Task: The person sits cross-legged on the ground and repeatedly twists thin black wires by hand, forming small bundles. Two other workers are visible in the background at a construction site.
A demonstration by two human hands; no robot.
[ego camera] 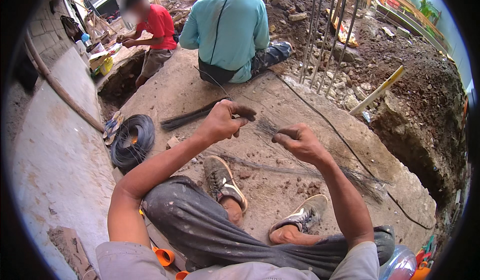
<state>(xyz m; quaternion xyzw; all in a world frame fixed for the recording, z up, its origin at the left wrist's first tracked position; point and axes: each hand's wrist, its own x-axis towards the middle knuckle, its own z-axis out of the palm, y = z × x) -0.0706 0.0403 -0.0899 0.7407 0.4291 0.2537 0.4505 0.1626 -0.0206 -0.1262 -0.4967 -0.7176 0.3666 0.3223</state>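
Note:
My left hand (227,120) is raised over the concrete slab, its dirty thumb and fingers curled close together. My right hand (300,143) faces it a short way off, thumb and forefinger pinched. Whether a thin wire sits in either set of fingers is too fine to make out. Loose lengths of thin binding wire (262,163) spread on the slab below and beside the right hand. Just beyond the left wrist lies a dark bundle of straight wire (189,115). A thick coil of dark wire (133,141) rests left of my left forearm.
A person in a teal shirt (228,36) sits ahead, back turned; another in red (159,25) sits farther left. Upright rebar (326,36) rises beyond the slab (397,190). A pit borders its right edge. A black cable (330,120) crosses it. Orange tubes (164,256) lie beside me.

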